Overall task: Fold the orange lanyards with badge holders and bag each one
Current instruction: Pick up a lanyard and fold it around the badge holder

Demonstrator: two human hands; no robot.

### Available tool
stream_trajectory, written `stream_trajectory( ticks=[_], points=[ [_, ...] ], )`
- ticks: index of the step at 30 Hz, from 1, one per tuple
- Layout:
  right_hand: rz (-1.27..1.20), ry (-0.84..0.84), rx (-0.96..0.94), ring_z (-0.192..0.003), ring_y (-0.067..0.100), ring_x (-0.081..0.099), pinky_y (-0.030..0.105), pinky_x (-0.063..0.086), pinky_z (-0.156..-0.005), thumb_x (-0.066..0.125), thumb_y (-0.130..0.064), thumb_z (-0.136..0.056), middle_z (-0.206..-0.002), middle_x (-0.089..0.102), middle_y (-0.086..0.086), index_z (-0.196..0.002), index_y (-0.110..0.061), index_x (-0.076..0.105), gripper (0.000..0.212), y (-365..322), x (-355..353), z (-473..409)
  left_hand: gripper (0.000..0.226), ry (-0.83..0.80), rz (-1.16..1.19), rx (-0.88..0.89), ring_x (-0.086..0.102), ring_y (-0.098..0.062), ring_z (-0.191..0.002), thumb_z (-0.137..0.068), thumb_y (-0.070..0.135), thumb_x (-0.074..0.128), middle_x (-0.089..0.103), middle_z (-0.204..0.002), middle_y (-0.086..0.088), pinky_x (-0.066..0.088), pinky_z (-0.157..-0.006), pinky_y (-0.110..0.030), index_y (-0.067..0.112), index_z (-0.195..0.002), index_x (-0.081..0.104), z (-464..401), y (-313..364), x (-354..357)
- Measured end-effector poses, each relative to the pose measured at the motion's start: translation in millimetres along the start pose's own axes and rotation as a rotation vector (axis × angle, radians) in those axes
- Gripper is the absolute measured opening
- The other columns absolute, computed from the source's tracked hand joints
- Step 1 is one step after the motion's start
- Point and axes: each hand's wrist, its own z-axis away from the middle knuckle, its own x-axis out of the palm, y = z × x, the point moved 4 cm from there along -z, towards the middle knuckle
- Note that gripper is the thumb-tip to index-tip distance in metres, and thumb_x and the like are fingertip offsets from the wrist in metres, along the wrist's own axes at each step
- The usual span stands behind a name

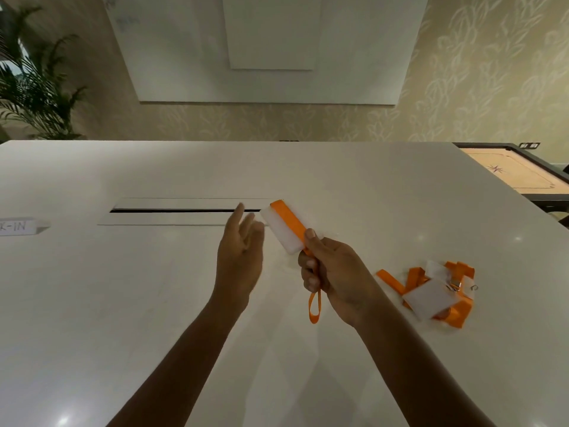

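Observation:
My right hand (332,272) grips a folded orange lanyard with its white badge holder (281,231) above the middle of the white table (123,303). The holder sticks up and to the left from my fist, and an orange loop (314,306) hangs below it. My left hand (240,257) is just left of the holder, fingers spread, holding nothing and not touching it. A pile of more orange lanyards with badge holders (437,292) lies on the table to the right of my right hand.
A long dark cable slot (184,210) runs across the table behind my hands. A white paper sign (18,226) lies at the left edge. A carrom board table (520,174) stands at the far right, a potted palm (34,87) at the far left.

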Motion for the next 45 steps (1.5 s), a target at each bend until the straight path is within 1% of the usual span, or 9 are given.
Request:
stream_trajectory(
  ticks=[2,6,11,19,22,29,37,41,45],
  points=[
    [0.047,0.006,-0.003,-0.051,0.014,0.043,0.026,0.042,-0.053,0.056,-0.047,-0.108,-0.067,0.051,-0.001,-0.096,-0.015,0.064,0.035,1.4,0.9,-0.7,0.037,-0.107,0.368,-0.276,0.072,-0.011,-0.116,-0.102,0.049,0.055,0.068,-0.140,-0.003,0.059,-0.088,-0.024,0.036,-0.137,0.056,-0.2,-6.7,4.4],
    [0.153,0.034,0.014,-0.049,0.011,0.047,0.025,0.046,-0.053,0.055,-0.050,-0.107,-0.065,0.053,-0.002,-0.104,-0.008,0.064,0.042,5.8,2.7,-1.5,0.037,-0.286,0.609,-0.328,0.076,-0.027,-0.110,-0.093,0.040,0.064,0.078,-0.120,-0.008,0.064,-0.079,-0.033,0.022,-0.126,0.063,-0.7,-2.4,8.3],
    [0.186,0.053,0.049,-0.049,0.012,0.049,0.027,0.047,-0.055,0.055,-0.048,-0.107,-0.066,0.056,0.000,-0.100,-0.011,0.067,0.039,10.6,2.8,-0.1,0.020,-0.209,0.375,-0.206,0.078,-0.007,-0.096,-0.098,0.019,0.065,0.080,-0.099,0.017,0.062,-0.072,-0.023,0.035,-0.110,0.066,-4.9,-2.7,4.9],
    [0.270,0.033,0.071,-0.060,0.019,0.059,0.032,0.051,-0.060,0.056,-0.027,-0.111,-0.077,0.068,0.004,-0.110,-0.017,0.079,0.026,14.9,-3.5,5.6,0.033,-0.060,0.061,0.113,0.071,0.004,-0.105,-0.102,0.020,0.064,0.073,-0.112,0.025,0.058,-0.086,-0.014,0.034,-0.132,0.062,4.6,16.1,-0.2],
    [0.284,0.032,0.053,-0.058,0.017,0.062,0.031,0.055,-0.060,0.058,-0.025,-0.110,-0.081,0.073,0.004,-0.112,-0.017,0.079,0.023,11.3,-4.4,7.8,0.044,-0.086,-0.078,0.287,0.060,0.021,-0.113,-0.103,0.021,0.061,0.064,-0.126,0.032,0.048,-0.090,-0.002,0.031,-0.145,0.056,11.1,24.2,1.4],
    [0.177,0.011,0.019,-0.061,0.019,0.067,0.030,0.058,-0.060,0.058,-0.024,-0.110,-0.091,0.079,0.008,-0.115,-0.015,0.080,0.024,5.1,-8.2,9.6,0.052,-0.230,-0.271,0.480,0.063,0.019,-0.108,-0.104,0.011,0.060,0.059,-0.127,0.036,0.046,-0.097,-0.004,0.034,-0.149,0.048,22.4,14.9,6.8],
    [-0.002,-0.083,0.034,-0.085,0.030,0.081,0.032,0.065,-0.070,0.045,-0.011,-0.112,-0.110,0.081,0.022,-0.118,-0.013,0.081,0.037,14.4,-11.5,14.5,0.053,-0.345,-0.289,0.588,0.057,-0.008,-0.138,-0.102,-0.008,0.054,0.063,-0.145,0.009,0.042,-0.120,-0.046,0.015,-0.149,0.055,26.1,-3.8,4.5],
    [-0.115,-0.177,0.063,-0.110,0.043,0.077,0.037,0.066,-0.084,0.046,0.004,-0.099,-0.123,0.076,0.029,-0.130,0.004,0.069,0.039,17.7,-11.8,17.0,0.051,-0.362,-0.367,0.656,0.052,-0.012,-0.142,-0.102,-0.004,0.053,0.059,-0.150,0.002,0.040,-0.120,-0.051,0.016,-0.150,0.052,27.5,-8.1,0.0],
    [-0.182,-0.227,0.106,-0.115,0.048,0.074,0.042,0.065,-0.090,0.055,-0.009,-0.088,-0.127,0.073,0.032,-0.136,0.008,0.063,0.052,21.0,-11.4,19.5,0.051,-0.386,-0.410,0.755,0.048,-0.015,-0.146,-0.102,-0.003,0.053,0.055,-0.154,0.000,0.040,-0.120,-0.049,0.014,-0.149,0.052,31.8,-15.4,-2.5]
  ],
)
